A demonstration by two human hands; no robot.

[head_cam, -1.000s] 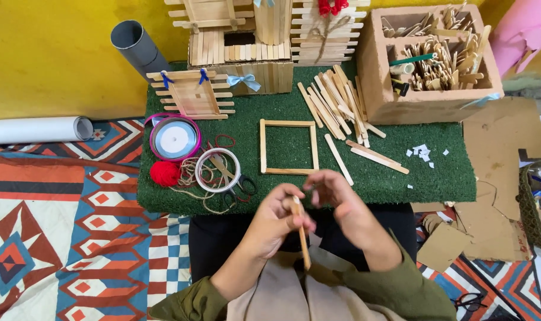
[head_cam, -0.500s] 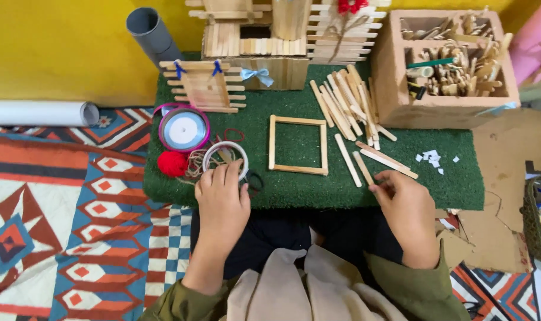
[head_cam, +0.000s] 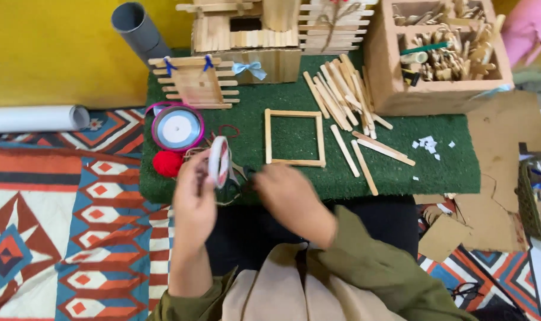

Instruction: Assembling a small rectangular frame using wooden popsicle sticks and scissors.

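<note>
My left hand [head_cam: 194, 199] holds a white roll of tape [head_cam: 218, 160] upright above the near left edge of the green mat [head_cam: 437, 169]. My right hand [head_cam: 285, 193] reaches leftward toward the roll, fingers near dark scissors [head_cam: 242, 178] lying on the mat; it looks blurred and I cannot tell whether it grips anything. A square frame of wooden sticks [head_cam: 295, 137] lies flat just beyond my right hand. Loose wooden sticks [head_cam: 345, 98] are spread to the right of the frame.
A pink ribbon spool [head_cam: 177, 128] and a red yarn ball [head_cam: 167, 163] sit left of the tape. A small stick fence [head_cam: 193, 82] and stick house [head_cam: 264, 35] stand at the back. A cardboard box [head_cam: 443, 56] of sticks, a grey tube [head_cam: 136, 27] and cardboard scraps [head_cam: 443, 238] surround the mat.
A second ago both hands held a stick near my lap. The stick is gone from my hands, my left hand lifted the tape roll, and my right hand moved left toward it.
</note>
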